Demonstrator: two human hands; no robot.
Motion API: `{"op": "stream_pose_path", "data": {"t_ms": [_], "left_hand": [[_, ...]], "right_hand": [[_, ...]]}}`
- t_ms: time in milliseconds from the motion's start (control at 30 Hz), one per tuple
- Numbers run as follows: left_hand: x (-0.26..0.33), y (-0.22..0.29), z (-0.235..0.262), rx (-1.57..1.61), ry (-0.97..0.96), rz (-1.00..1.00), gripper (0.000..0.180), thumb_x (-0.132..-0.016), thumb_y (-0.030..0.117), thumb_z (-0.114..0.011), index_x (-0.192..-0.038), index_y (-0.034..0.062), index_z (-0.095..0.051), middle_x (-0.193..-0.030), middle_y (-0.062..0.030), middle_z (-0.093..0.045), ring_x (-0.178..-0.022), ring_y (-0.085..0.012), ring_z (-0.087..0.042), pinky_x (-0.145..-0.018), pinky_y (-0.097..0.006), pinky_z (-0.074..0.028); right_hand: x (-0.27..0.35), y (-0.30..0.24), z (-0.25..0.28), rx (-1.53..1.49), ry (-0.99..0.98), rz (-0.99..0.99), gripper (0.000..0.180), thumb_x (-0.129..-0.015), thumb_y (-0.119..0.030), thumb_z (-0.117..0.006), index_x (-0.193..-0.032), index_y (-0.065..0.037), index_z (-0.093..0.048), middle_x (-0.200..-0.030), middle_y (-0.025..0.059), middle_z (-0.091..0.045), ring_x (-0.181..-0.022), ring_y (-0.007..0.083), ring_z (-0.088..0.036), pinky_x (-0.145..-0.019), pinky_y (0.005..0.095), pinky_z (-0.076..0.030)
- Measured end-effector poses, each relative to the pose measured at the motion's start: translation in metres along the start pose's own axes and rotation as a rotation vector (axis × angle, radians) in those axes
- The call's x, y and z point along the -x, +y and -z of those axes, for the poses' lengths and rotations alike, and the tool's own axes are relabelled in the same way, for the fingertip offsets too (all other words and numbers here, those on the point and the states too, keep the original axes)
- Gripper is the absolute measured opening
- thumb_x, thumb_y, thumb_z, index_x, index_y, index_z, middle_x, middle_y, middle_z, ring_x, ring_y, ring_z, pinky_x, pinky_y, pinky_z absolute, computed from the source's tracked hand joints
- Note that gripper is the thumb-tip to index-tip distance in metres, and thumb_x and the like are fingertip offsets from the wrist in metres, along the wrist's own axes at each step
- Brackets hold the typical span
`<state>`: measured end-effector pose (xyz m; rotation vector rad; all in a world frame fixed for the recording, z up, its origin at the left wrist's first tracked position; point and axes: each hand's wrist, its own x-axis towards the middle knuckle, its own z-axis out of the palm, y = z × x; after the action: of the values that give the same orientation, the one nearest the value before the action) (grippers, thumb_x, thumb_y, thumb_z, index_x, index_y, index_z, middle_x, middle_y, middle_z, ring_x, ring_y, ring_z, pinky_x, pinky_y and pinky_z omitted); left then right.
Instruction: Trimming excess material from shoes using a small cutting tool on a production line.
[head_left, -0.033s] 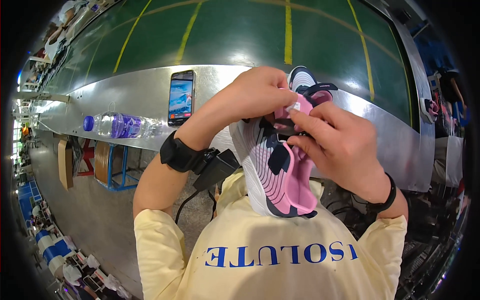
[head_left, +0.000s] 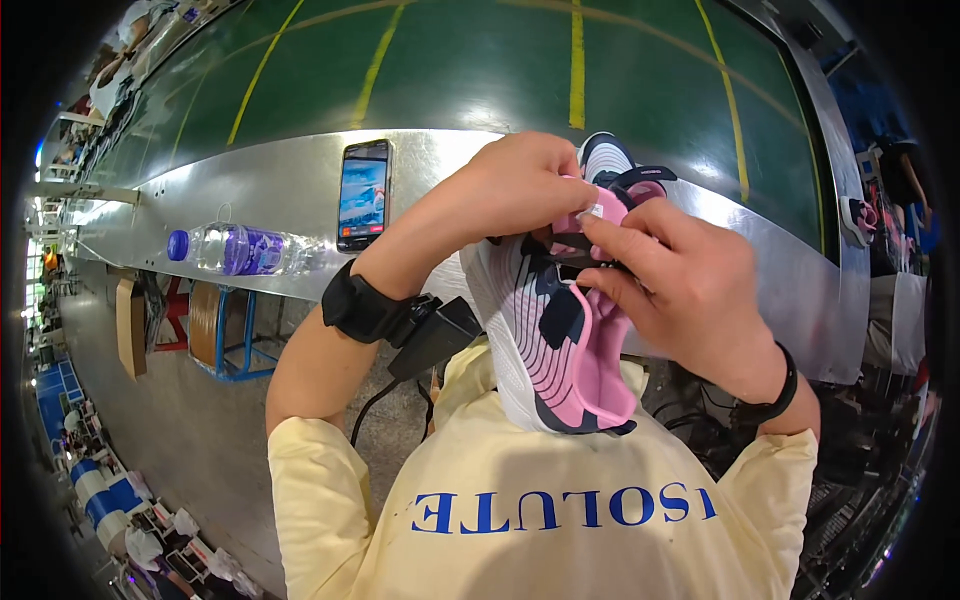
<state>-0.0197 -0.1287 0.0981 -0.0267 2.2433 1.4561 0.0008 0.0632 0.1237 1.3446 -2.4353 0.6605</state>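
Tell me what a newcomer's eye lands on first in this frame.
The pink, white and navy shoe at centre, held up against the chest by the left hand and right hand at its upper end. Next, on the metal bench behind, a lit phone and a bottle lying flat at left.

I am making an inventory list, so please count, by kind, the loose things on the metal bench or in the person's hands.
Shoe, pink, white and navy, held by the left hand and the right hand: 1
Phone, lying flat with its screen lit: 1
Plastic bottle, blue cap, lying on its side on the bench: 1
Total: 3
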Motion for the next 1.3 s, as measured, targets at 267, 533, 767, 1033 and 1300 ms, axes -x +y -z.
{"op": "stream_pose_path", "data": {"t_ms": [267,533,767,1033,1300], "left_hand": [[0.002,0.005,0.001,-0.109,0.014,-0.043,0.023,-0.080,0.021,-0.061,-0.081,-0.0017,-0.058,-0.063,-0.0079,-0.062,-0.056,-0.0114,-0.056,-0.048,-0.026,-0.041],[0.001,-0.001,-0.002,-0.218,0.100,-0.098,0.029,-0.078,0.026,-0.063,-0.085,-0.0021,-0.059,-0.059,-0.0098,-0.059,-0.052,-0.0139,-0.056,-0.047,-0.028,-0.042],[-0.008,-0.026,0.009,-0.155,0.243,-0.126,0.024,-0.088,0.027,-0.060,-0.090,0.0034,-0.056,-0.063,0.0012,-0.051,-0.056,-0.0071,-0.045,-0.050,-0.024,-0.035],[-0.048,-0.030,-0.003,0.048,0.467,-0.538,0.037,-0.080,0.011,-0.067,-0.113,0.0039,-0.053,-0.105,-0.0114,-0.063,-0.098,-0.0158,-0.060,-0.080,-0.029,-0.048],[-0.089,-0.004,-0.070,-0.427,0.068,-0.162,0.036,-0.075,0.026,-0.072,-0.102,0.0032,-0.064,-0.077,-0.0118,-0.065,-0.067,-0.0169,-0.060,-0.061,-0.027,-0.046]], "right_hand": [[-0.012,-0.002,0.009,0.075,-0.151,0.088,0.029,-0.063,-0.019,-0.074,-0.087,-0.008,-0.062,-0.070,0.0015,-0.051,-0.056,0.0179,-0.056,-0.045,0.0300,-0.043],[-0.003,0.006,0.001,-0.007,-0.110,0.047,0.019,-0.066,-0.018,-0.074,-0.080,-0.011,-0.063,-0.067,0.0020,-0.052,-0.052,0.0200,-0.055,-0.044,0.0307,-0.041],[0.044,0.028,-0.001,-0.475,0.167,-0.519,0.018,-0.070,-0.011,-0.075,-0.086,-0.007,-0.067,-0.069,0.0002,-0.055,-0.051,0.0075,-0.048,-0.046,0.0222,-0.036],[0.121,0.077,-0.034,-1.040,0.480,-1.258,0.023,-0.082,-0.008,-0.068,-0.103,-0.002,-0.060,-0.079,-0.0049,-0.055,-0.067,0.0008,-0.047,-0.057,0.0147,-0.037],[0.104,0.075,-0.108,-1.047,0.440,-0.947,0.052,-0.073,-0.015,-0.077,-0.111,-0.004,-0.044,-0.083,0.0002,-0.054,-0.072,0.0049,-0.050,-0.062,0.0175,-0.041]]}}
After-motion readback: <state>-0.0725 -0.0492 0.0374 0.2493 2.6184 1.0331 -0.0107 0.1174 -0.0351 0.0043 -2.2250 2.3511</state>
